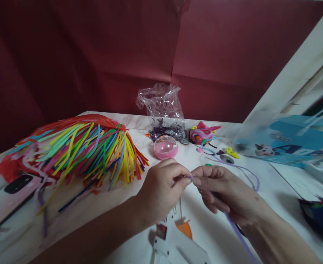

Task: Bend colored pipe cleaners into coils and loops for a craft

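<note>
In front of me, my left hand (161, 190) and my right hand (219, 185) meet fingertip to fingertip over the table. Between them they pinch a thin purple pipe cleaner (239, 233), of which a small bit shows at the fingertips. Its length trails from under my right hand toward the lower right. Both hands are closed. Below them lies a white glue gun (185, 244) beside an orange piece (185, 229). Just beyond my left hand stands a clear and pink ball (165, 147). Another purple strand (256, 179) curves on the table to the right.
A large bundle of colourful pipe cleaners (103, 154) in red wrapping fills the left, near a pink phone (15, 194). Behind are a clear plastic bag (164, 106) and a pink pipe-cleaner figure (202, 134). A blue bag (290, 141) stands at right.
</note>
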{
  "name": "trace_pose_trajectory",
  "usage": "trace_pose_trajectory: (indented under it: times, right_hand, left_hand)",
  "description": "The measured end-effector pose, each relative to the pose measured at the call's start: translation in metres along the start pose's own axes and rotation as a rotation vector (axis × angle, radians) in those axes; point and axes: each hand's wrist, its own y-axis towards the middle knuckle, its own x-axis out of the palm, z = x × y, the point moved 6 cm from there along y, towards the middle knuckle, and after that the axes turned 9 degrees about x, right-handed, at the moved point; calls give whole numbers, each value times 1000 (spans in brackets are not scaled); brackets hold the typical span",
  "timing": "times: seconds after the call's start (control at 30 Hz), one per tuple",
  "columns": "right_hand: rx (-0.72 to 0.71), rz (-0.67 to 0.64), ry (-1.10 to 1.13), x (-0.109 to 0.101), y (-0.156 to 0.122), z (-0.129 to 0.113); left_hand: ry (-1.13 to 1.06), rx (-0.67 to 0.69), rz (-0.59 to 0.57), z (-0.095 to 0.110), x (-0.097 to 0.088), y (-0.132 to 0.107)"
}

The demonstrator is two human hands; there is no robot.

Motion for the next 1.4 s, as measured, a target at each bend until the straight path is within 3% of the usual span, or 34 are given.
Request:
trace_pose_trajectory:
  times: [0.13, 0.3, 0.57, 0.73, 0.97, 1.27, 1.4]
  right_hand:
    - [4, 96, -176, -6, 1, 2]
    - [7, 104, -220, -4, 3, 5]
    - [0, -77, 22, 5, 1, 4]
    - [-50, -91, 26, 7, -4, 0]
    - [-51, -62, -133, 7, -11, -7]
    - [-31, -116, 154, 15, -3, 3]
    - [-34, -61, 126, 9, -3, 0]
  left_hand:
    - [337, 229, -181, 9, 4, -1]
    - [356, 268, -150, 9, 1, -1]
    - [-172, 16, 38, 4, -5, 2]
    - [-373, -154, 128, -3, -4, -1]
    - [-421, -233, 9, -2, -2, 1]
    - [-602, -309, 258, -11, 3, -8]
    - [-586, -372, 198, -15, 8, -7]
